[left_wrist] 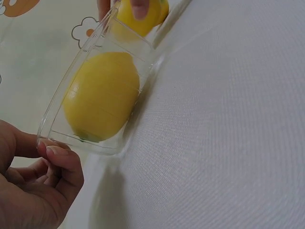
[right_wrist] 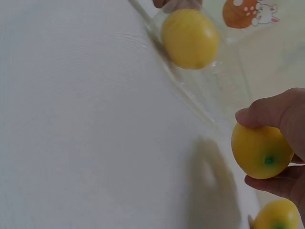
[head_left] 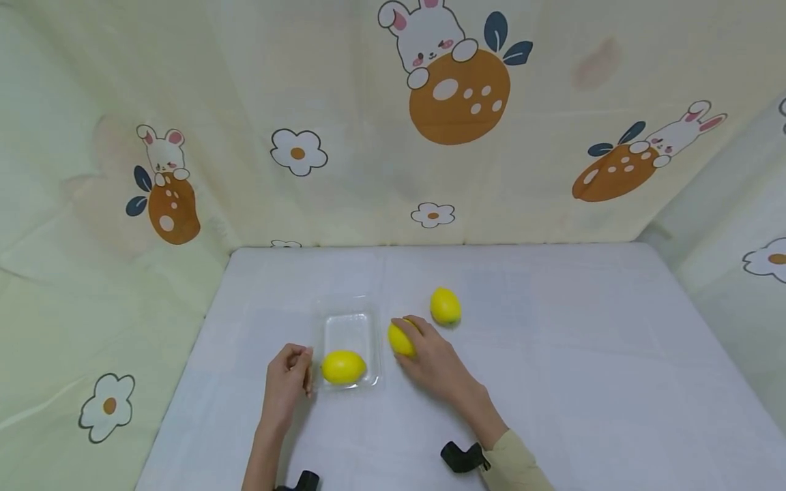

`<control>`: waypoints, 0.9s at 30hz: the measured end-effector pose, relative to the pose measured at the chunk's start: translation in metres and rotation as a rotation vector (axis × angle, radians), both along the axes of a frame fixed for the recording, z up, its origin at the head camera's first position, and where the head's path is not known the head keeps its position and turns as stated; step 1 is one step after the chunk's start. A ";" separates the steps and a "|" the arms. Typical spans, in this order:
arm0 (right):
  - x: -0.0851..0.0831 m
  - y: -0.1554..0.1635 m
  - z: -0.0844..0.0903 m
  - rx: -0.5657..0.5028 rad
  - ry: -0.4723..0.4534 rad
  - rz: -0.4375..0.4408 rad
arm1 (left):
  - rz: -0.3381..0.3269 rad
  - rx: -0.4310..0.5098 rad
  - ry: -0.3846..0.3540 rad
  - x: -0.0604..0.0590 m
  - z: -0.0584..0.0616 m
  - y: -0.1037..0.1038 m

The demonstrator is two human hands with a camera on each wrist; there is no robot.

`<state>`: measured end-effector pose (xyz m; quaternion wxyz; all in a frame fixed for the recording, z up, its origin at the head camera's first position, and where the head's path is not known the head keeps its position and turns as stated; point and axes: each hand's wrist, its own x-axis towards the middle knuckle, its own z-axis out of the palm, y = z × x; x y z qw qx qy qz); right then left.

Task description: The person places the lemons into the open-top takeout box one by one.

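Note:
A clear plastic tray (head_left: 348, 320) stands on the table with one yellow lemon (head_left: 344, 367) lying in its near end. My left hand (head_left: 288, 382) pinches the tray's left rim between thumb and curled fingers; in the left wrist view the fingertips (left_wrist: 57, 151) are on that edge. To the tray's right, my right hand (head_left: 437, 361) grips a second lemon (right_wrist: 261, 151), thumb on one side and fingers on the other. It appears held off the table, with a shadow below it. A third lemon (head_left: 445, 306) lies on the table just beyond the right hand.
White cloth covers the table (head_left: 583, 354). A cream curtain (head_left: 344, 82) printed with rabbits and flowers hangs behind and along the sides. Black wrist mounts (head_left: 462, 457) sit on both wrists.

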<state>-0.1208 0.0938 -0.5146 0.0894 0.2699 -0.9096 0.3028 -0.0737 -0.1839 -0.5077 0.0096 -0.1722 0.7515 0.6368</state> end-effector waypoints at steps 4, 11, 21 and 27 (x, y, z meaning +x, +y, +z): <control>0.005 0.007 0.012 -0.051 0.053 0.023 | 0.004 -0.002 0.009 0.000 -0.001 -0.001; 0.010 0.005 0.034 -0.072 0.077 0.099 | 0.001 -0.010 0.018 -0.001 -0.005 -0.002; -0.009 -0.042 0.049 -0.071 -0.025 0.240 | -0.002 -0.003 0.001 -0.003 0.002 -0.001; -0.022 -0.073 0.037 0.051 -0.206 0.238 | -0.014 -0.029 0.003 -0.001 -0.001 0.000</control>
